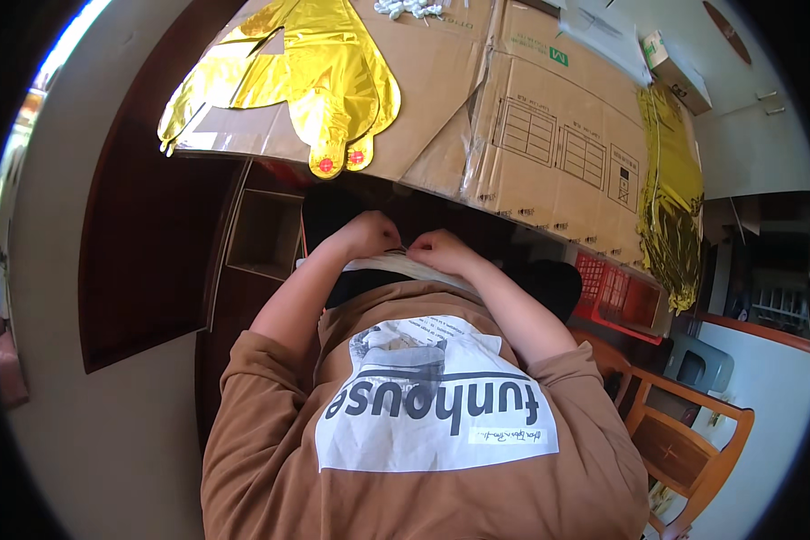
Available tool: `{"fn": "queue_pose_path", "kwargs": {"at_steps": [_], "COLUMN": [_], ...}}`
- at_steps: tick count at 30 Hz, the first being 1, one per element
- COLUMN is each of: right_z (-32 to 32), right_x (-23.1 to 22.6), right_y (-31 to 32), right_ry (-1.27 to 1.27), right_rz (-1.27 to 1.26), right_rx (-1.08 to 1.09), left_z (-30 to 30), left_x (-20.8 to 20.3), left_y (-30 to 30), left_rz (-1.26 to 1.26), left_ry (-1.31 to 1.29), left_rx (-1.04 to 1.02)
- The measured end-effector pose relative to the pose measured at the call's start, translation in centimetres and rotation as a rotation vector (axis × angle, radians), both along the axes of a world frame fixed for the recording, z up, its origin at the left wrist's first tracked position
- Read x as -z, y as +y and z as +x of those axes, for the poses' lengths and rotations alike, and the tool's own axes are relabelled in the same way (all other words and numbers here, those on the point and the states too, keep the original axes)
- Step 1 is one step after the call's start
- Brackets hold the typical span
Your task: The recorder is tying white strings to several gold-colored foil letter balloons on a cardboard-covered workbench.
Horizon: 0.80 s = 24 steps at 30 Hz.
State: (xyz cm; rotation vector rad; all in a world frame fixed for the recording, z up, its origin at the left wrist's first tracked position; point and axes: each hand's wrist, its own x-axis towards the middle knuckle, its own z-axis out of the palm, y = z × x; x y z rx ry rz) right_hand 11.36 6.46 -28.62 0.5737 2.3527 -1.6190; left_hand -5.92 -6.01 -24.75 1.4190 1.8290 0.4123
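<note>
Both hands are low over my lap, just below the near edge of the cardboard-covered table (423,135). My left hand (372,234) is closed, its fingertips pinched together. Close beside it, my right hand (441,251) is closed in a pinch too. Something thin and dark shows between the two sets of fingertips, too small to name. Under the hands lies a whitish cloth-like strip (414,265) across my lap. Flat gold foil balloons (333,76) rest on the table at the upper left, their tabs with red dots hanging toward me.
Long gold foil pieces (670,198) drape over the table's right end, near a small white box (675,72). Small white pieces (409,8) lie at the far edge. A red crate (625,295) sits below the table at right, by a wooden chair (684,441). An open wooden compartment (265,231) is left.
</note>
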Motion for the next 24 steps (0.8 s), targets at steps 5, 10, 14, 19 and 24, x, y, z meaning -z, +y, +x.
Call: {"fn": "queue_pose_path", "kwargs": {"at_steps": [5, 10, 14, 19, 24], "right_z": [0.9, 1.0, -0.1, 0.5, 0.4], "right_x": [-1.2, -3.4, -1.2, -0.1, 0.3], "right_y": [-0.1, -0.8, -0.8, -0.2, 0.3], "right_ry": [0.140, 0.099, 0.059, 0.046, -0.009], "right_rz": [-0.081, 0.054, 0.161, 0.138, 0.078], "right_rx": [0.112, 0.005, 0.048, 0.083, 0.147], "left_z": [0.5, 1.3, 0.6, -0.9, -1.8], "left_x": [-2.7, -4.4, 0.1, 1.7, 1.2], "left_y": [-0.6, -1.0, -1.1, -0.4, -0.3], "left_rz": [0.223, 0.289, 0.135, -0.121, 0.027], "left_ry": [0.007, 0.025, 0.133, 0.055, -0.042], "left_rx": [-0.170, -0.100, 0.053, 0.158, -0.040]}}
